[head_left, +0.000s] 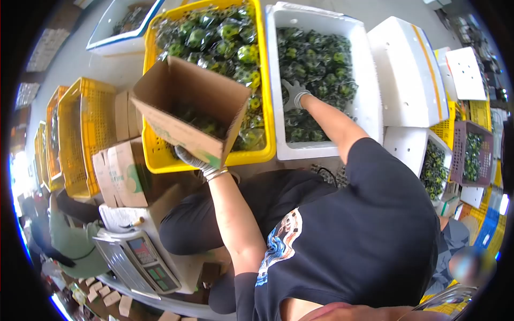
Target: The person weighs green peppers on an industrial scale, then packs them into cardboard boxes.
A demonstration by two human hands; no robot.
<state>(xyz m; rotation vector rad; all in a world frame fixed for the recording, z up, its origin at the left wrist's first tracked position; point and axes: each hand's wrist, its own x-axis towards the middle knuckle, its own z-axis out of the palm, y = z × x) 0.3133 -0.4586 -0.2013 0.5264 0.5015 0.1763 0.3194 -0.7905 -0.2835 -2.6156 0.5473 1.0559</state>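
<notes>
My gloved left hand (193,160) grips the lower edge of an open cardboard box (182,120), which tilts over a yellow crate (270,123). Several small dark green plants show in the bottom of the box. In the crate lie larger green plants (198,37) in clear plastic. My gloved right hand (294,95) reaches into a white foam box (369,69), its fingers spread over small green plants (321,64) that look like succulents. Its fingertips lie low against the plants near the left wall, and I see nothing held in them.
A foam lid or box (404,69) stands at the right, beside another foam box of plants (432,171) and a purple crate (460,160). At the left are yellow crates (85,144), closed cardboard boxes (120,174) and a weighing scale (142,262). Another person (80,246) is at the lower left.
</notes>
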